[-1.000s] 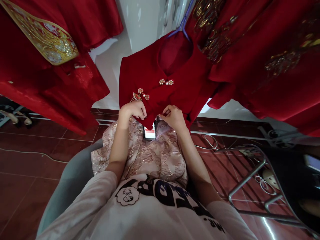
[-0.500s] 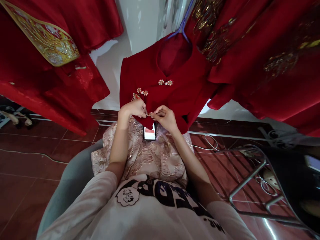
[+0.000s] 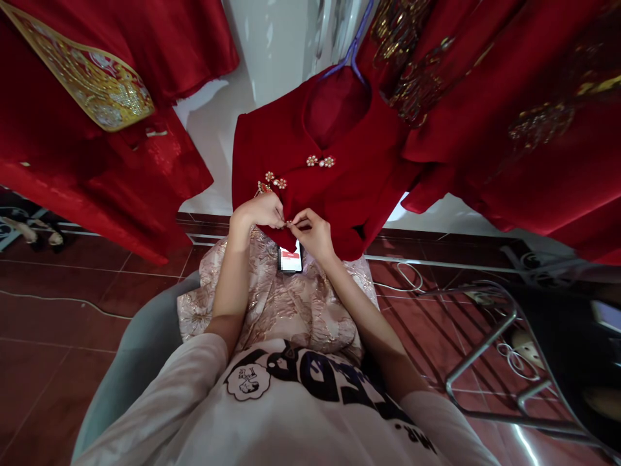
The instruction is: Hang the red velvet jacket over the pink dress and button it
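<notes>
I locate the red garment [image 3: 349,200] directly ahead of the camera, hung on a blue hanger [image 3: 354,57], its lower part overlapping the patterned cloth [image 3: 291,307]. I judge that the hanger carries the weight at the neck, freeing both hands for fine work at the front edge. Left hand [image 3: 262,210]: fingers curled, thumb and forefinger narrowed onto a small fastener [image 3: 288,224]. Right hand [image 3: 313,234]: thumb and forefinger pinched on the same fastener from the opposite side, other fingers bent. I cannot tell which half each grips; the opposed hold presumably steadies one against the other. Orientation: the garment's neck opening points away from the camera, the lower point toward it; the long axis runs neck to hem, neck end leaning right. The upper flower clasp [image 3: 321,162] lies nearly crosswise; the side flower clasp [image 3: 275,180] slants down rightward, just above the left hand. A phone [image 3: 291,262] lies below the hands, partly covered, likely for easy viewing.
</notes>
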`<action>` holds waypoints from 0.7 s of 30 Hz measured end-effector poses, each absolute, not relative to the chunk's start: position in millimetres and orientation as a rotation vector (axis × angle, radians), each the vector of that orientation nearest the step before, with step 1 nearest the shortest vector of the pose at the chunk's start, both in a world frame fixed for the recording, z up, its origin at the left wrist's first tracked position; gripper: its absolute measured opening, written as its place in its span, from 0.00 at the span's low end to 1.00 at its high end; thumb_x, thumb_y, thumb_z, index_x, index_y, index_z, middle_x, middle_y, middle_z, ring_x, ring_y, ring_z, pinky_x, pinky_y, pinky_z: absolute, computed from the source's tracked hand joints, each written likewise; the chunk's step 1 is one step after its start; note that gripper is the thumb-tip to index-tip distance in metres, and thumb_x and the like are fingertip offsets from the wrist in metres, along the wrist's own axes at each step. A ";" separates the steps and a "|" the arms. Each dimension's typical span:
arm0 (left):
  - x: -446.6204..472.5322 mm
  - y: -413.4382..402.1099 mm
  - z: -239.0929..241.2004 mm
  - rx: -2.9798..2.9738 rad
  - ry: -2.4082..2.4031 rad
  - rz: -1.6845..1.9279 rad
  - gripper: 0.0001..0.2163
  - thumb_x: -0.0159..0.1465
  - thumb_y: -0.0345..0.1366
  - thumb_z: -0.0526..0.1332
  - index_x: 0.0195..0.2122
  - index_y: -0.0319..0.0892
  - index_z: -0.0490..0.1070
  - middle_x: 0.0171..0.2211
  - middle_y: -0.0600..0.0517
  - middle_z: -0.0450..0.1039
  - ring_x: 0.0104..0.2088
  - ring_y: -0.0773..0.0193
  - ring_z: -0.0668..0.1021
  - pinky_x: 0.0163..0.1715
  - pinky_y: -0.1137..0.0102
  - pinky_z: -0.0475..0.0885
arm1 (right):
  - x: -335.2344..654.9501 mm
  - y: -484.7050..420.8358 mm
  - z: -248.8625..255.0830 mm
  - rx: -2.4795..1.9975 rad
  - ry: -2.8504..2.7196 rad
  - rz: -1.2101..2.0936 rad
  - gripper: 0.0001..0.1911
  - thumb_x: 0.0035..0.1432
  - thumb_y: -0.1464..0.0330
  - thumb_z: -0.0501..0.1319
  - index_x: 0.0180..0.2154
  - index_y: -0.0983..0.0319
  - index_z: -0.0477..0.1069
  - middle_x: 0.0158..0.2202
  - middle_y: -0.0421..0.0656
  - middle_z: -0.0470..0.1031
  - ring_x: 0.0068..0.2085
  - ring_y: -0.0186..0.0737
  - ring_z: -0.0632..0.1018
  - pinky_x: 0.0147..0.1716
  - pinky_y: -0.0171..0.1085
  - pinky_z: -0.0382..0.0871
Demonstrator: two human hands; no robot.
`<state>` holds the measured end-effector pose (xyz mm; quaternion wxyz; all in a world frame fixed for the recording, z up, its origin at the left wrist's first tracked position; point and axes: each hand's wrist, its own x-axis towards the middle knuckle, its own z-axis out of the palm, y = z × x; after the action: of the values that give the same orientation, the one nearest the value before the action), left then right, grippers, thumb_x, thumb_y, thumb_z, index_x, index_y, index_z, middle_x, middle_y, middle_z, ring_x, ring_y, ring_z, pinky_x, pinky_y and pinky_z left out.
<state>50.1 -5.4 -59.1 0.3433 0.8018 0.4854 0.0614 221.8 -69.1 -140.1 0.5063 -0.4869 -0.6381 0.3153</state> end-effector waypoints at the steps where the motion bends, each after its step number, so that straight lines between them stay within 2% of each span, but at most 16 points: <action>1: 48.7 -4.0 -60.5 2.111 1.252 0.155 0.08 0.52 0.22 0.65 0.28 0.36 0.83 0.25 0.51 0.81 0.28 0.65 0.81 0.30 0.74 0.71 | 221.2 -69.6 -140.6 -1.172 -1.549 0.748 0.05 0.57 0.71 0.64 0.33 0.58 0.68 0.35 0.40 0.78 0.34 0.36 0.81 0.32 0.32 0.75; 6: 39.7 2.9 -66.2 2.237 1.242 0.180 0.06 0.53 0.28 0.71 0.31 0.42 0.87 0.26 0.53 0.82 0.30 0.65 0.80 0.33 0.74 0.69 | 216.7 -71.9 -143.4 -1.171 -1.586 0.678 0.04 0.59 0.72 0.63 0.33 0.59 0.68 0.37 0.41 0.77 0.34 0.34 0.79 0.31 0.31 0.77; 9: 36.7 4.3 -67.4 2.254 1.185 0.220 0.06 0.53 0.28 0.72 0.31 0.44 0.87 0.28 0.55 0.83 0.31 0.67 0.80 0.34 0.75 0.68 | 215.5 -71.3 -144.2 -1.179 -1.589 0.657 0.04 0.60 0.72 0.62 0.33 0.59 0.68 0.38 0.42 0.76 0.34 0.34 0.79 0.31 0.31 0.76; 15: 38.6 4.6 -67.5 2.272 1.129 0.212 0.07 0.53 0.28 0.71 0.33 0.41 0.85 0.27 0.55 0.82 0.31 0.67 0.80 0.34 0.75 0.69 | 227.1 -67.1 -135.1 -1.218 -1.617 0.597 0.07 0.58 0.74 0.65 0.36 0.59 0.69 0.38 0.40 0.76 0.29 0.30 0.75 0.33 0.33 0.73; 21: 39.0 3.7 -65.1 2.343 1.242 0.114 0.13 0.53 0.31 0.72 0.40 0.43 0.86 0.27 0.55 0.79 0.29 0.67 0.78 0.32 0.75 0.67 | 243.3 -72.9 -113.4 -1.169 -1.496 0.504 0.04 0.61 0.73 0.61 0.36 0.59 0.69 0.35 0.38 0.75 0.27 0.30 0.72 0.32 0.33 0.69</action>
<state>39.0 3.7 -65.1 0.2416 0.8566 0.4540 0.0417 243.3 -72.9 -113.4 0.5551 -0.4949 -0.6336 0.2133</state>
